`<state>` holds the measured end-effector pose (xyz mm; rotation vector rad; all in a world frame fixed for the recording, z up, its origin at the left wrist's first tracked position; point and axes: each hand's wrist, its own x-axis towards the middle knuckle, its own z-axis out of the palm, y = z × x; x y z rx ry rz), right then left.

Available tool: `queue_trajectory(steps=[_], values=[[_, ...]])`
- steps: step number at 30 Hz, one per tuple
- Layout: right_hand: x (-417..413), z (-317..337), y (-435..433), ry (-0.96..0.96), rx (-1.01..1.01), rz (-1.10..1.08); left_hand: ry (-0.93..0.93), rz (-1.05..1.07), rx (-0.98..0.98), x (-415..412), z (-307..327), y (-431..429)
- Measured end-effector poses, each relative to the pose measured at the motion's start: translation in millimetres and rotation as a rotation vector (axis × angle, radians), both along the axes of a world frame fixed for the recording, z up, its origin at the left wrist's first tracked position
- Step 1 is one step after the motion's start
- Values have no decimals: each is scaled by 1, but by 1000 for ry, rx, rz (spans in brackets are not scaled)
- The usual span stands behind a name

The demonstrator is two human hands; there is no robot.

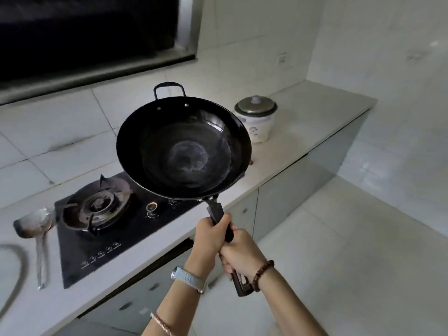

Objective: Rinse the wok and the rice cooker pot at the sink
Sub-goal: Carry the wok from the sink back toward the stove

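Note:
A black wok (184,146) hangs in the air above the counter and the right part of the stove, its inside facing me and a pale residue ring at the bottom. Both hands grip its long dark handle: my left hand (209,235) higher up near the pan, my right hand (240,254) just below it. A white rice cooker (255,120) with a metal lid stands on the counter behind the wok, to the right. Its inner pot is hidden under the lid. No sink is in view.
A black gas stove (97,229) with one burner showing sits in the white counter (303,132). A metal ladle (36,229) lies left of the stove, and a grey hose (14,275) curves at the far left. Tiled floor lies to the right.

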<state>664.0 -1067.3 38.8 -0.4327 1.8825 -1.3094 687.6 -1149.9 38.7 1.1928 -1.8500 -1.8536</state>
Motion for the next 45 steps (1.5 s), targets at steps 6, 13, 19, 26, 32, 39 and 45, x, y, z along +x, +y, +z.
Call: queue_trajectory(steps=[6,13,19,26,32,39,45], values=[[-35,4,45,-27,-41,-212,16,-216,-21,-52,6,44],[-87,11,109,-18,-72,-383,34,-394,17,-119,9,107],[-131,10,159,-46,-77,-513,46,-525,26,-172,12,159],[-181,5,213,-40,-95,-611,47,-648,40,-230,7,215],[-211,-3,244,-45,-89,-676,31,-718,52,-266,0,247],[-254,-8,260,-91,-121,-707,-1,-765,73,-314,-9,262],[-319,-18,254,-118,-94,-707,-46,-760,89,-379,-22,256]])
